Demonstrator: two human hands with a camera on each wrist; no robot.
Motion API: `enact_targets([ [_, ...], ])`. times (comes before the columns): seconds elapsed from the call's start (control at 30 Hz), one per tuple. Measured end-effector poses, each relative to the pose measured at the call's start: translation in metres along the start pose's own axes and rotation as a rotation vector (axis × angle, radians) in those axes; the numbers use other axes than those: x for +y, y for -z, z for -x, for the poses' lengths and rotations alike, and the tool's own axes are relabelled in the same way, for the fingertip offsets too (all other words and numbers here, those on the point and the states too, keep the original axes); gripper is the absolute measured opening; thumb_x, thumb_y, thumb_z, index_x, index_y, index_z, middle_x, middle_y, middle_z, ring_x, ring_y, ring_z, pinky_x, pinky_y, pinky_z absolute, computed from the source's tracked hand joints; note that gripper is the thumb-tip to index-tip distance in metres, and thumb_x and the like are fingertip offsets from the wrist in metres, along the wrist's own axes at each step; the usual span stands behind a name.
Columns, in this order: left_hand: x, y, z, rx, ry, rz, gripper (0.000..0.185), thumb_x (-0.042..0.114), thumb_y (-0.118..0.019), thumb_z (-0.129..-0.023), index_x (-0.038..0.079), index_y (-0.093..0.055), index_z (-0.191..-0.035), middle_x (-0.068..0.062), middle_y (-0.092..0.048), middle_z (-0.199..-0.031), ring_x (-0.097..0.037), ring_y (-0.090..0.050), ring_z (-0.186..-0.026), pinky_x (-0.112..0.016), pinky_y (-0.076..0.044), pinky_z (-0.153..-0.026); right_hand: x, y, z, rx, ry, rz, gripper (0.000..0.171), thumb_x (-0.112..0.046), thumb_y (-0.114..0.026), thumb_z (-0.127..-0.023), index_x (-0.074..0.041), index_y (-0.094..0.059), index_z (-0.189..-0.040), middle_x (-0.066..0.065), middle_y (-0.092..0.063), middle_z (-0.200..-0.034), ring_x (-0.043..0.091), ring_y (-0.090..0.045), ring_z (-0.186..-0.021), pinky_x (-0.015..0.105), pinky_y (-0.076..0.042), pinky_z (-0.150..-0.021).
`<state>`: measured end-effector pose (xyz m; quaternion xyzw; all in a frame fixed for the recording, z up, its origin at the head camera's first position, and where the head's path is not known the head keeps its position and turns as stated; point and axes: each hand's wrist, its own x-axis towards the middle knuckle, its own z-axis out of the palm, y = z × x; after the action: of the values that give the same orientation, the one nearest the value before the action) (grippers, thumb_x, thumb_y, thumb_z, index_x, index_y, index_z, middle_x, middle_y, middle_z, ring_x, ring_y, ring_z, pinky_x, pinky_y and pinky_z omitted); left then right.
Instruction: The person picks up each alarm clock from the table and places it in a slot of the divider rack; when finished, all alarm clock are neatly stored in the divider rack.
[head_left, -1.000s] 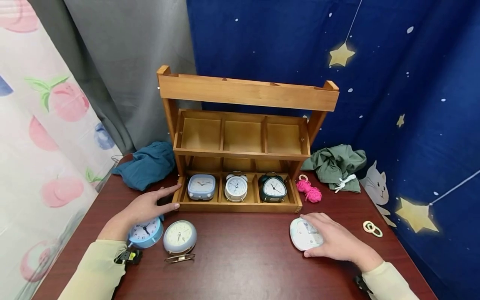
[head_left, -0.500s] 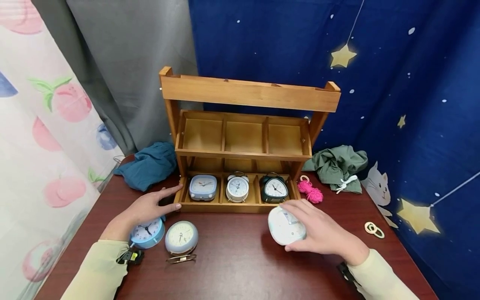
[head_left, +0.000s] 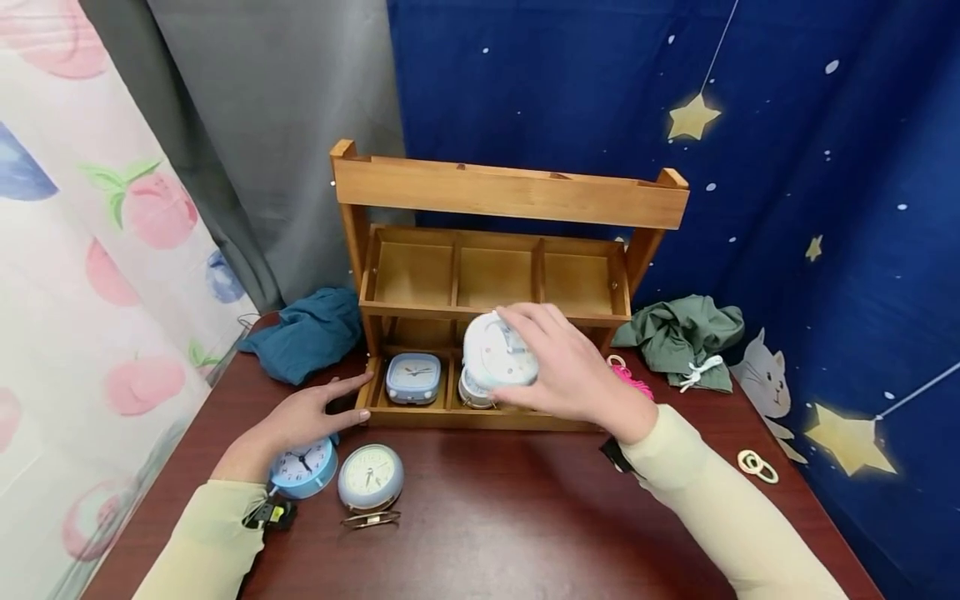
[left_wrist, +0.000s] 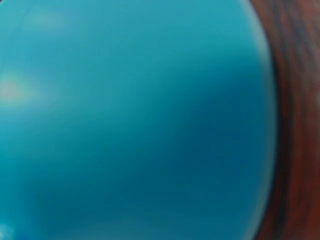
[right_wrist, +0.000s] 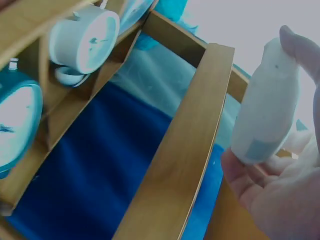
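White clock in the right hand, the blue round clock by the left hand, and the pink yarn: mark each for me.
white clock (head_left: 497, 357), head view, on its face.
blue round clock (head_left: 303, 467), head view, on its dial.
pink yarn (head_left: 639, 382), head view, on the strands showing past the right wrist.

A smooth blue surface (left_wrist: 130, 120) is filling nearly the whole left wrist view, sitting so close to the lens that it is blurring out of focus, with a pale glare showing near its left edge and darker shading spreading toward its right. Its rounded right edge is curving down the frame, and beyond it a narrow strip of reddish-brown bench (left_wrist: 300, 125) is showing along the right side, its wood grain running as soft streaks. What the blue thing is cannot be told from here.
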<state>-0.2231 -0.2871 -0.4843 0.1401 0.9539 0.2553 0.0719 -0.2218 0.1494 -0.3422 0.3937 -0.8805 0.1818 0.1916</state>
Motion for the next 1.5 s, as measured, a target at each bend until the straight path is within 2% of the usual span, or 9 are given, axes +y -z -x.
enact_targets([
  [0.17,0.0,0.001,-0.001,0.002,-0.01,-0.005,0.087,0.075,-0.065,-0.102,0.03,-0.045,-0.173,-0.028,-0.046,-0.17,-0.057,-0.038,-0.157,-0.079,-0.04,-0.117,-0.002,-0.004,-0.038,0.056,-0.007,0.029,0.113,-0.066,-0.096,-0.079,-0.007,-0.052,-0.165,0.011,-0.058,-0.154,0.03,-0.054,-0.135,0.05,-0.056,-0.104],
  [0.37,-0.002,0.0,-0.001,0.003,-0.022,-0.009,0.087,0.076,-0.065,-0.102,0.029,-0.046,-0.173,-0.027,-0.047,-0.169,-0.056,-0.039,-0.157,-0.078,-0.041,-0.117,-0.002,-0.014,-0.082,0.095,-0.063,0.032,0.113,-0.07,-0.093,-0.08,-0.011,-0.05,-0.167,0.013,-0.059,-0.152,0.031,-0.055,-0.132,0.05,-0.056,-0.1],
  [0.7,0.001,0.0,0.001,-0.008,-0.006,0.002,0.087,0.075,-0.066,-0.102,0.029,-0.046,-0.173,-0.029,-0.045,-0.17,-0.057,-0.038,-0.157,-0.079,-0.04,-0.117,-0.005,-0.033,-0.136,0.067,-0.055,0.085,0.113,-0.07,-0.092,-0.082,-0.012,-0.048,-0.168,0.013,-0.053,-0.16,0.035,-0.053,-0.143,0.05,-0.052,-0.114],
  [0.8,0.0,0.001,0.001,-0.005,-0.001,0.001,0.088,0.077,-0.065,-0.101,0.029,-0.046,-0.173,-0.029,-0.045,-0.17,-0.056,-0.038,-0.158,-0.078,-0.04,-0.117,-0.009,-0.04,-0.146,0.075,-0.052,0.09,0.112,-0.071,-0.09,-0.083,-0.012,-0.047,-0.168,0.013,-0.053,-0.158,0.036,-0.053,-0.143,0.049,-0.05,-0.118],
  [1.0,0.001,0.001,0.0,-0.012,-0.004,-0.002,0.089,0.078,-0.064,-0.101,0.029,-0.045,-0.173,-0.029,-0.045,-0.17,-0.057,-0.039,-0.157,-0.079,-0.041,-0.116,-0.012,-0.052,-0.16,0.076,-0.039,0.13,0.115,-0.073,-0.09,-0.082,-0.01,-0.046,-0.168,0.014,-0.054,-0.155,0.033,-0.052,-0.143,0.047,-0.03,-0.133],
  [1.13,0.001,0.003,0.003,-0.015,0.005,-0.005,0.089,0.077,-0.064,-0.101,0.029,-0.045,-0.173,-0.03,-0.044,-0.17,-0.057,-0.038,-0.157,-0.079,-0.041,-0.116,-0.013,-0.059,-0.165,0.049,-0.044,0.15,0.118,-0.076,-0.089,-0.081,-0.011,-0.045,-0.169,0.014,-0.052,-0.157,0.032,-0.049,-0.145,0.05,-0.032,-0.131],
  [1.3,0.002,0.004,0.006,-0.02,0.019,0.003,0.088,0.075,-0.066,-0.101,0.029,-0.045,-0.173,-0.028,-0.044,-0.171,-0.057,-0.038,-0.158,-0.079,-0.04,-0.117,-0.013,-0.062,-0.169,-0.041,-0.112,0.114,0.123,-0.08,-0.086,-0.081,-0.015,-0.038,-0.174,0.013,-0.042,-0.172,0.034,-0.037,-0.159,0.061,-0.028,-0.129],
  [1.4,0.004,0.003,0.005,-0.027,0.009,0.013,0.087,0.075,-0.065,-0.102,0.03,-0.044,-0.173,-0.028,-0.044,-0.171,-0.057,-0.037,-0.158,-0.08,-0.039,-0.116,-0.014,-0.062,-0.171,-0.094,-0.178,0.126,0.125,-0.084,-0.084,-0.08,-0.018,-0.036,-0.175,0.008,-0.04,-0.175,0.032,-0.032,-0.163,0.059,-0.028,-0.126],
  [1.5,0.002,0.003,0.004,-0.027,0.01,0.008,0.087,0.076,-0.064,-0.102,0.031,-0.044,-0.173,-0.027,-0.044,-0.172,-0.057,-0.037,-0.158,-0.08,-0.039,-0.117,-0.019,-0.062,-0.174,-0.135,-0.226,0.15,0.125,-0.087,-0.082,-0.078,-0.021,-0.037,-0.175,0.009,-0.043,-0.172,0.034,-0.034,-0.161,0.057,-0.028,-0.122],
])
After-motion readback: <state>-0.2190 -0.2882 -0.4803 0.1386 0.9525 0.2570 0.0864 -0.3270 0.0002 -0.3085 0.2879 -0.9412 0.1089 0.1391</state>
